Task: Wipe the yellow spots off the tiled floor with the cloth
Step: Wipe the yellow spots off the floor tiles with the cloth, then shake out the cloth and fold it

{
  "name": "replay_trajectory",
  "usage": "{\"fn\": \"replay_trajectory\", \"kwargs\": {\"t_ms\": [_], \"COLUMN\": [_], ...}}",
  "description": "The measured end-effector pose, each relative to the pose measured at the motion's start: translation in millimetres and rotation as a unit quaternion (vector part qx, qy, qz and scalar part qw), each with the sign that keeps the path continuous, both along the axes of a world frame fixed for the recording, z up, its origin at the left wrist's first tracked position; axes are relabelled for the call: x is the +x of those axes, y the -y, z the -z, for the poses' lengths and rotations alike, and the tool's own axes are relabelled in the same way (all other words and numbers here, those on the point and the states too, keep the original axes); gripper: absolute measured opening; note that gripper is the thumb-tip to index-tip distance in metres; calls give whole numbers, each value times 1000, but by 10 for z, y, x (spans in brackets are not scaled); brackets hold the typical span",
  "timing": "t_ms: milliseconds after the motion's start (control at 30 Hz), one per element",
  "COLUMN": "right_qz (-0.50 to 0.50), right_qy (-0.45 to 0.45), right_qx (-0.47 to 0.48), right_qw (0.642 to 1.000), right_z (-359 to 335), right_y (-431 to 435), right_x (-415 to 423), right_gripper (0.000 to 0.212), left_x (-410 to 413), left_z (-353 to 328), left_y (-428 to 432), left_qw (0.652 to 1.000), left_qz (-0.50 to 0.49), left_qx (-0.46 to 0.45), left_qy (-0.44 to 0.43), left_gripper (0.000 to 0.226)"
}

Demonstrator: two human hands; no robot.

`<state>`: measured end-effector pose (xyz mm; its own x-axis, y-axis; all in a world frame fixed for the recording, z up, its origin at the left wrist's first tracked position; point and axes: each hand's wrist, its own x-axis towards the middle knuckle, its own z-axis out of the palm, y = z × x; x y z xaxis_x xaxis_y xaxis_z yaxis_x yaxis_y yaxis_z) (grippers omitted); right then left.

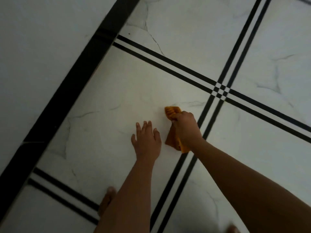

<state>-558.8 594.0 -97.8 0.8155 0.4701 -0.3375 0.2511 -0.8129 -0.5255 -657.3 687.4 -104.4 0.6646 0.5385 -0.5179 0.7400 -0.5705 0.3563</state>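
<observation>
An orange-yellow cloth [171, 112] is bunched in my right hand [186, 127], which is shut on it and presses it onto the white marble-look tiled floor [117, 91]. One end of the cloth sticks out above my fingers and the other trails under my wrist. My left hand [146, 142] lies flat on the same tile just left of the cloth, fingers spread, holding nothing. I can make out no yellow spots on the tile around the cloth.
Double black lines [220, 91] cross just right of my right hand and divide the tiles. A wide black skirting band [72, 81] runs diagonally at the left, with a pale wall beyond it. My bare toes [107, 199] show beside my left forearm.
</observation>
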Motion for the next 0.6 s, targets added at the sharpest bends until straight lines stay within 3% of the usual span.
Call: {"fn": "replay_trajectory", "kwargs": {"t_ms": [133,267,400,600], "right_qz": [146,242,319,298], "right_qy": [-67,-124,-155,-157], "right_qx": [37,112,198,279], "right_qw": [986,956,914,899], "right_z": [-1069,-2571,-4241,-6173], "right_y": [338,599,1041,1858], "right_x": [-115,-179,-46,287], "right_gripper": [23,14,21,45], "left_x": [-26,29,246,716], "left_z": [-992,-2403,-4041,-5910], "left_y": [342,636,972,1580], "left_qw": [992,962,956,950], "left_qz": [-74,-150,-117,-39], "left_qx": [-90,-212,-238,-254], "left_qy": [40,86,128,177], "left_gripper": [45,42,37,39]}}
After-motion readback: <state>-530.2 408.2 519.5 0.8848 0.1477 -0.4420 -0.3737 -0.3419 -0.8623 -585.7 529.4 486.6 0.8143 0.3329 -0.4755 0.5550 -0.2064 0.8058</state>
